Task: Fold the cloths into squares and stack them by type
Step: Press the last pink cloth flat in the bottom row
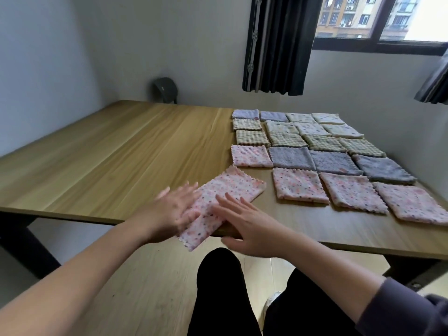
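I see the pink spotted cloth low in the middle of the frame. It is folded into a long strip and lies slantwise on the near edge of the wooden table. Its upper end points toward the upper right, and its lower end hangs past the table edge.

The left hand lies flat on the left side of the strip with its fingers straight and spread. It is blurred, so I cannot tell how firmly it presses. The right hand sits just to the right of it, palm down, fingers straight and a little apart, their tips on the lower part of the cloth. Its thumb is near the table edge. Neither hand pinches or curls round the fabric.

On the right half of the table, folded squares lie in rows, close together:
- Nearest me are pink spotted squares, with one more pink square just above the strip.
- Behind them is a row of grey squares.
- Next come checked squares, then pale dotted squares.
- Two lilac squares sit at the far left corner of the grid.

A dark curtain hangs at the top centre beside a window.
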`<state>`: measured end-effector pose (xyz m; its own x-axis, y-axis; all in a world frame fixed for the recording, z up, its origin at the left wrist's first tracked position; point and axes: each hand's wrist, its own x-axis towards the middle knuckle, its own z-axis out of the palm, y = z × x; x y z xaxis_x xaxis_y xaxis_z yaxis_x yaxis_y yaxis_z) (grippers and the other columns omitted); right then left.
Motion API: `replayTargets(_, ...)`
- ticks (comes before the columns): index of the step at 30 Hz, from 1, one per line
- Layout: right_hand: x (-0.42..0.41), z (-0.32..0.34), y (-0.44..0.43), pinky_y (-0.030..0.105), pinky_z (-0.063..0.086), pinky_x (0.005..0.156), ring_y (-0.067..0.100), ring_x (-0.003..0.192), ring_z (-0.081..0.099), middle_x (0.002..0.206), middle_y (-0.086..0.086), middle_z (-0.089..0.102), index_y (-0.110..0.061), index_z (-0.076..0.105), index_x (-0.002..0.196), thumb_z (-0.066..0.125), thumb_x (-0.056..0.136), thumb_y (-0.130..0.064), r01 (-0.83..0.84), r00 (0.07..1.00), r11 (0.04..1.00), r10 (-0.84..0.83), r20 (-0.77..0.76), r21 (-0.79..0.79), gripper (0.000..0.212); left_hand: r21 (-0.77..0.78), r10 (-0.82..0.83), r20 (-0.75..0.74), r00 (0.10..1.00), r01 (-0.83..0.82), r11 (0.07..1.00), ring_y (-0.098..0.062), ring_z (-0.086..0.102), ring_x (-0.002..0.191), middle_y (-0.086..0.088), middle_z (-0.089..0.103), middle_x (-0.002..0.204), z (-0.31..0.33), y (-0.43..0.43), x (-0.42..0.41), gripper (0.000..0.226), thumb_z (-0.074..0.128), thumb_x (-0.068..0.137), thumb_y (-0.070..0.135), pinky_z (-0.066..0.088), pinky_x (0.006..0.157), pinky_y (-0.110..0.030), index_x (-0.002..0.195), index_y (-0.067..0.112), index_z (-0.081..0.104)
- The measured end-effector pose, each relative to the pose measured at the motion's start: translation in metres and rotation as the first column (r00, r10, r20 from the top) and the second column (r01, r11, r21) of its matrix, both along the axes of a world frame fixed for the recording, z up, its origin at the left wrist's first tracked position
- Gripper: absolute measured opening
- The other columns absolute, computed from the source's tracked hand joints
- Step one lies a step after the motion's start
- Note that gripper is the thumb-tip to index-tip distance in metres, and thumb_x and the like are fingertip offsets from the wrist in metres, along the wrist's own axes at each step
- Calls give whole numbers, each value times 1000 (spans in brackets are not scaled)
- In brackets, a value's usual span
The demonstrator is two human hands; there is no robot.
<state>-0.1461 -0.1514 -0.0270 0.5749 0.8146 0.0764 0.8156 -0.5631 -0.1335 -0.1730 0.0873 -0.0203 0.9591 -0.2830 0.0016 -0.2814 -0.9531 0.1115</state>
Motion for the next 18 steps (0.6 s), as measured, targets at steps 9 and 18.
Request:
replayTargets(9, -16, -35, 11, 39, 47, 97, 24, 120, 58, 130, 9, 60, -7, 62, 123, 86, 60, -29, -67, 921, 976, -19, 389, 208, 71, -147, 232, -133, 964, -251, 957, -18, -12, 146, -7, -10, 159, -13, -41, -20, 67, 13, 95, 46, -8, 116, -38, 152, 15, -4)
replayTargets(18, -12, -39, -20, 39, 33, 112, 18, 131, 47, 134, -1, 57, -14, 60, 127, 44, 89, -21, -129, 941, 933, 9, 338, 335, 42, 102, -364, 390, 846, 354, 930, -15, 27, 141, -1, 29, 154, -36, 17, -25, 65, 46, 86, 40, 29, 111, -44, 146, 23, 30)
